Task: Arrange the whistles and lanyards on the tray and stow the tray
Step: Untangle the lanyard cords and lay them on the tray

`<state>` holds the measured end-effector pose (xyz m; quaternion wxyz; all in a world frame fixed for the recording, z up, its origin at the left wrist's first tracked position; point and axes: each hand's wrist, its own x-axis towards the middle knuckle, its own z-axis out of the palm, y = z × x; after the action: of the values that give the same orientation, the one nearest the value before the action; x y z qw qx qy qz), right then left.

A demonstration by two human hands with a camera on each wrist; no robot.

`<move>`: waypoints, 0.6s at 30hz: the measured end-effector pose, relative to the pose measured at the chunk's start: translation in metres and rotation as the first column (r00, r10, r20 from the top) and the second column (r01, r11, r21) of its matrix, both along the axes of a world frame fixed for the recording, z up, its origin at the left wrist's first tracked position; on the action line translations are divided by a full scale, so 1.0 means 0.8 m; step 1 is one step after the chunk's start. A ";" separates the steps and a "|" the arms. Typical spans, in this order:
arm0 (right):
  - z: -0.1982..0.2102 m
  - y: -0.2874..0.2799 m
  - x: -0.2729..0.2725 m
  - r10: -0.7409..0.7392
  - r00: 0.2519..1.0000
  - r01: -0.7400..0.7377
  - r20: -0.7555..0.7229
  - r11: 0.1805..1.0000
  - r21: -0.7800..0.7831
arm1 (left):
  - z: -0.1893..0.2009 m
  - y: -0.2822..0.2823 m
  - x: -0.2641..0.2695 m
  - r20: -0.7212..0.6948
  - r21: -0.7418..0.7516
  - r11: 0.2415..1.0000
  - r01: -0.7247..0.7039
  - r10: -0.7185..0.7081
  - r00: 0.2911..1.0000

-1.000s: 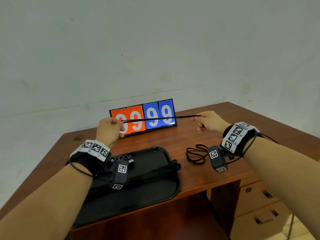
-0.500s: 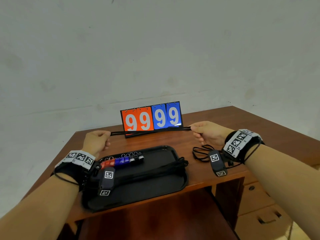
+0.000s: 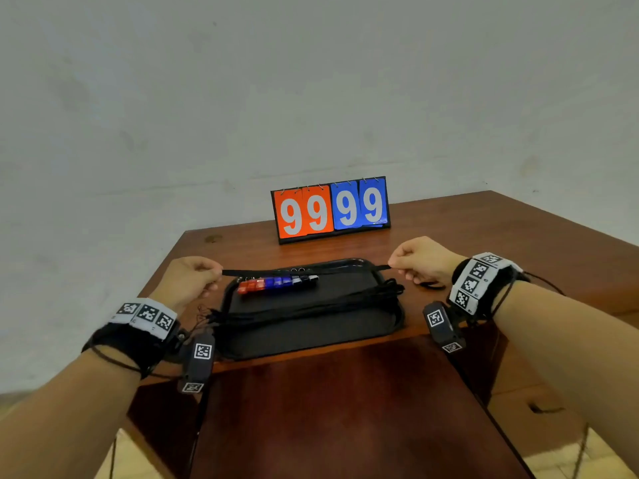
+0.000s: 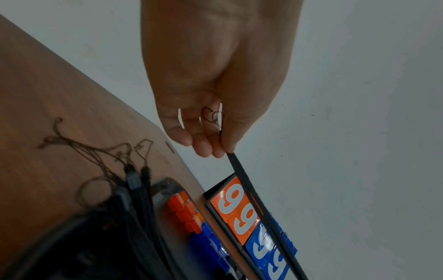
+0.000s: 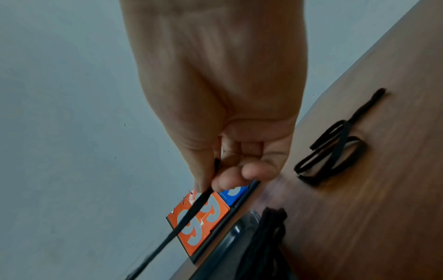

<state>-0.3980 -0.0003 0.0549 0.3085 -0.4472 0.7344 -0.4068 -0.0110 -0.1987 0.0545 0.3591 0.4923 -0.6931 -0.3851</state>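
Observation:
A black lanyard (image 3: 304, 270) is stretched taut between both hands, just above the far part of the black tray (image 3: 311, 335). My left hand (image 3: 193, 278) pinches its left end (image 4: 231, 157) and my right hand (image 3: 420, 259) pinches its right end (image 5: 208, 191). A row of red, blue, white and black whistles (image 3: 276, 284) lies along the tray's far side. Several black lanyards (image 3: 311, 307) lie straightened across the tray's middle, their thin end loops (image 4: 95, 151) hanging over the left rim. One more coiled lanyard (image 5: 333, 153) lies on the desk right of the tray.
A flip scoreboard (image 3: 330, 209) reading 99 99 stands behind the tray on the wooden desk (image 3: 484, 229). The tray sits at the desk's front edge. Drawers (image 3: 532, 406) are below the desk on the right. A pale wall rises behind.
Both hands have lowered the taut lanyard from in front of the scoreboard down to just above the tray's far side, and moved towards me.

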 end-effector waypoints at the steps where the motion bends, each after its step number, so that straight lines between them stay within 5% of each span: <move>1: -0.003 0.000 0.003 -0.004 1.000 0.004 0.002 1.000 0.000 | 0.000 0.003 0.005 0.037 -0.022 1.000 0.016 -0.015 0.999; 8: -0.017 -0.002 0.018 -0.020 0.990 0.023 -0.140 0.999 0.025 | -0.009 0.016 0.027 0.332 -0.146 0.982 0.123 -0.068 0.941; 18: -0.030 0.004 0.013 -0.008 0.919 0.039 -0.394 0.997 0.069 | -0.025 0.018 0.032 0.504 -0.151 0.968 0.199 -0.097 0.858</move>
<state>-0.3873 0.0026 0.0312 0.1664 -0.4990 0.8016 -0.2843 0.0144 -0.1844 0.0343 0.1868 0.4809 -0.8323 -0.2027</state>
